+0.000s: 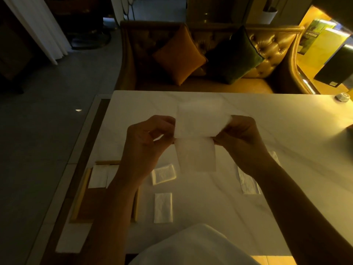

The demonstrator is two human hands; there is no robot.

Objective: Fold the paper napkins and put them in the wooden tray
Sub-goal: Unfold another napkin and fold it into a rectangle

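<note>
I hold a white paper napkin (196,138) in the air above the white table (286,131). My left hand (147,138) pinches its left edge and my right hand (242,138) pinches its right edge, with the napkin bent along a crease between them. The wooden tray (82,197) lies at the table's near left, partly under my left forearm, with folded napkins (98,175) in its far end. A folded napkin (163,207) and a clear wrapper (163,174) lie just right of the tray.
Another clear wrapper (248,180) lies under my right forearm. A small white object (342,97) sits at the table's far right corner. Beyond the table stands a tufted sofa (267,50) with an orange cushion (179,56) and a green cushion (235,56).
</note>
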